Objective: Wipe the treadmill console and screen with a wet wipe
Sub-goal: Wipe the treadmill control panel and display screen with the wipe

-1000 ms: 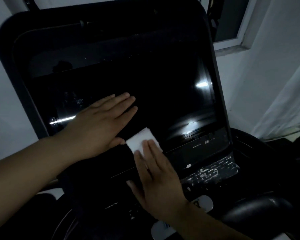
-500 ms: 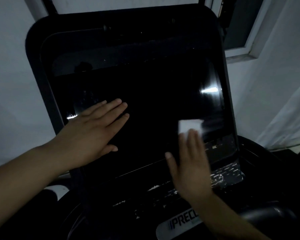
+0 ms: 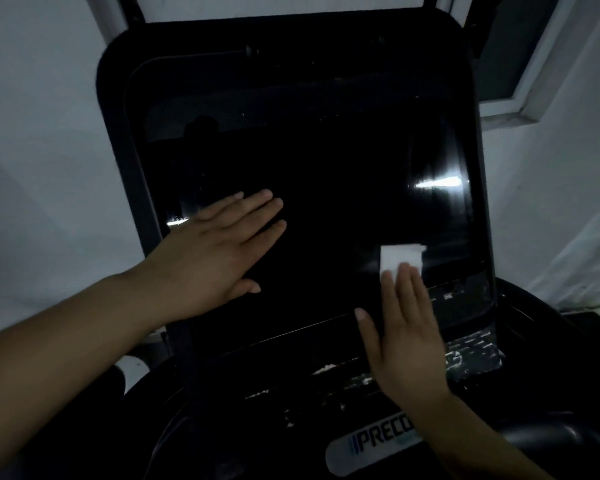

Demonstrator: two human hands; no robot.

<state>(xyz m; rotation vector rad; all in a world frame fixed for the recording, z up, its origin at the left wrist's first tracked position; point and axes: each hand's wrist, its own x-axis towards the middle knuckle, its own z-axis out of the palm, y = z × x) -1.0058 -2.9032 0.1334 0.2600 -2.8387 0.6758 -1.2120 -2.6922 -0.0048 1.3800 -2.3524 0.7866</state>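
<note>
The treadmill's black screen (image 3: 326, 174) fills the middle of the view, tilted back in its dark console frame (image 3: 115, 140). My left hand (image 3: 215, 251) lies flat on the screen's lower left, fingers together and stretched out, holding nothing. My right hand (image 3: 407, 327) presses a folded white wet wipe (image 3: 400, 258) against the screen's lower right with its fingertips. The upper half of the wipe shows above my fingers. Below the screen runs the console's button strip (image 3: 471, 351) with worn markings.
A white logo plate (image 3: 368, 445) sits on the console base under my right forearm. A dark rounded handlebar (image 3: 548, 434) is at the lower right. White walls flank the console, with a window frame (image 3: 520, 105) at the upper right and a curtain (image 3: 589, 237) on the right.
My right hand has slid the wipe from the lower middle of the screen to its lower right. My left hand has stayed flat on the screen. The view has shifted left.
</note>
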